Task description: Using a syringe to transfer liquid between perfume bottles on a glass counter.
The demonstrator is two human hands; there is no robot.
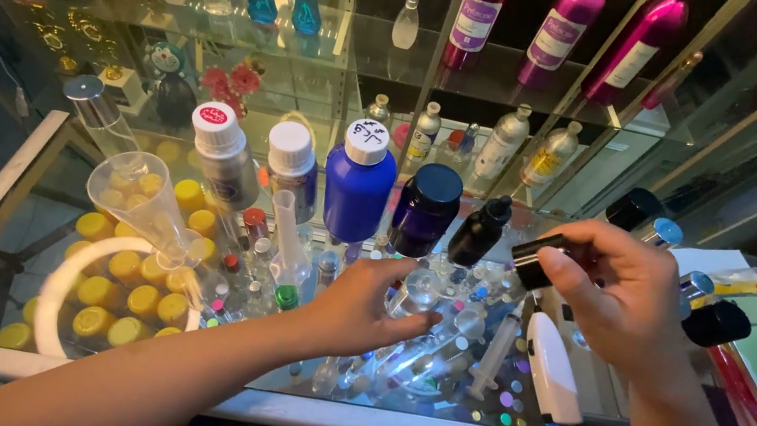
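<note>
1. Head view shows the small clear glass bottle at centre frame, standing on the glass counter with its mouth uncovered.
2. The left hand has its grip clamped around that bottle, steadying it.
3. The right hand, right of centre, pinches a black cap between thumb and fingertips, raised above the counter and apart from the bottle; so the cap is off, and nothing shows whether the bottle holds liquid.
4. Just beside lie a syringe and a white oblong device.
5. Behind stand a blue bottle with white cap, a dark blue jar and a black bottle.
6. At left, a clear conical measuring cup tilts over yellow caps.
</note>
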